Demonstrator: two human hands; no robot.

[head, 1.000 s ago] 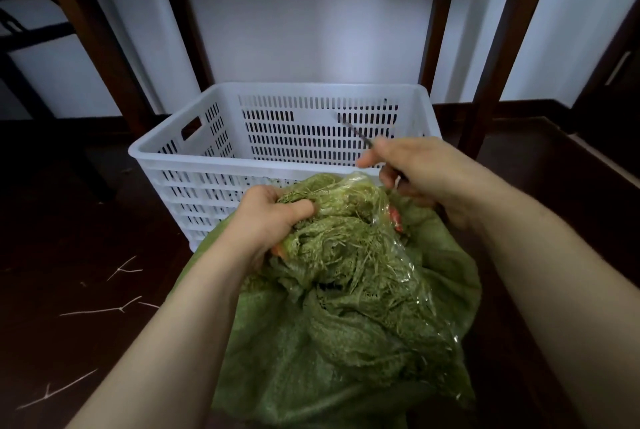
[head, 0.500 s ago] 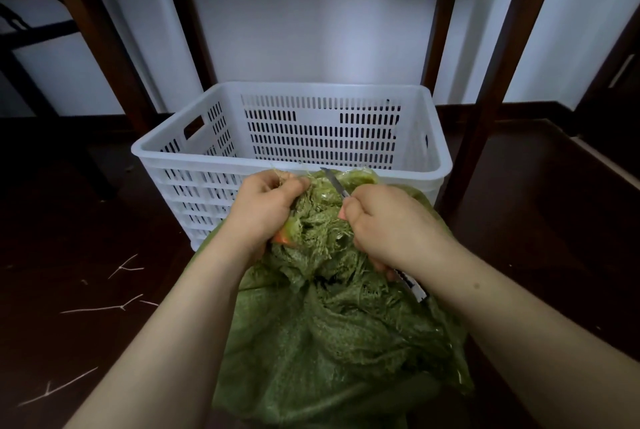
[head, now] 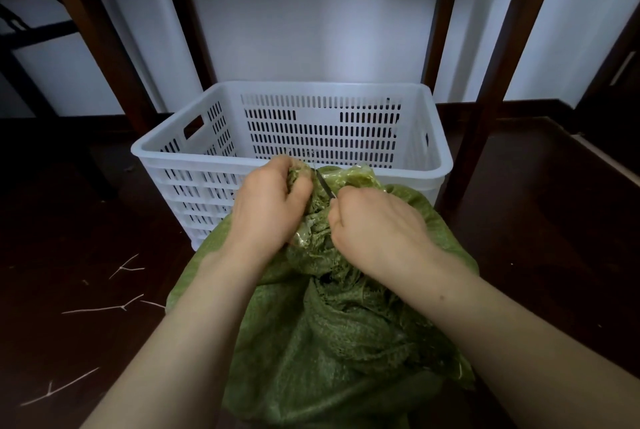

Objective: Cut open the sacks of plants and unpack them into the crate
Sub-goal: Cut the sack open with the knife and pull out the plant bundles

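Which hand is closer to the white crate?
The left hand. It grips the bunched sack top right against the crate's near rim. The right hand, holding the blade, sits slightly further back.

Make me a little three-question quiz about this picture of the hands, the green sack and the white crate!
1. True or false: the white crate already has plants in it.
2. Which hand holds the blade: A) left hand B) right hand?
3. Fill in: the left hand bunches up the top of the green ____.

Key: 1 false, nothing shows inside it. 2 B. 3 sack.
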